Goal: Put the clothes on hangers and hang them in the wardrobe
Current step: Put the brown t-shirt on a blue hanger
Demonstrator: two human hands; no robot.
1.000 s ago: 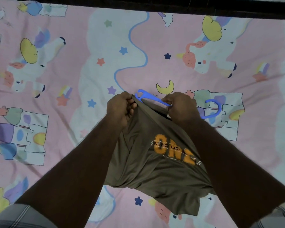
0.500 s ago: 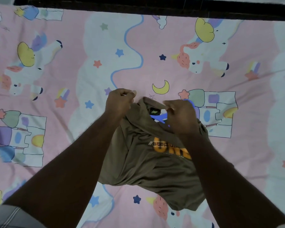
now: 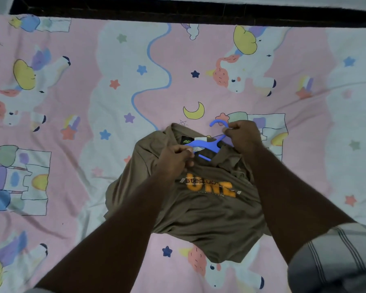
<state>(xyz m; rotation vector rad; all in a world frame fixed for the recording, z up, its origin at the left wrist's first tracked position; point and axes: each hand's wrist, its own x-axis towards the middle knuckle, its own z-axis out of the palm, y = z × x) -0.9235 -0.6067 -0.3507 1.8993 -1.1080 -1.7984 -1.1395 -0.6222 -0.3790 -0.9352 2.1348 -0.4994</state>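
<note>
An olive-brown T-shirt (image 3: pixel 201 210) with an orange "ONE" print lies bunched on the bed. A blue plastic hanger (image 3: pixel 206 145) sits in its neck opening, with the hook poking out beyond the collar. My right hand (image 3: pixel 242 135) grips the hanger just below the hook. My left hand (image 3: pixel 174 158) pinches the front edge of the collar over the hanger's left arm. Most of the hanger is hidden inside the shirt.
The shirt rests on a pink bedsheet (image 3: pixel 76 98) printed with unicorns, stars and a moon. A dark bed edge (image 3: pixel 178 9) runs across the top. A checked grey garment (image 3: pixel 334 263) that I wear shows at the lower right.
The hanger's hook has come up out of the collar under my right hand. My left hand moved from the shirt's left shoulder to the front of the collar.
</note>
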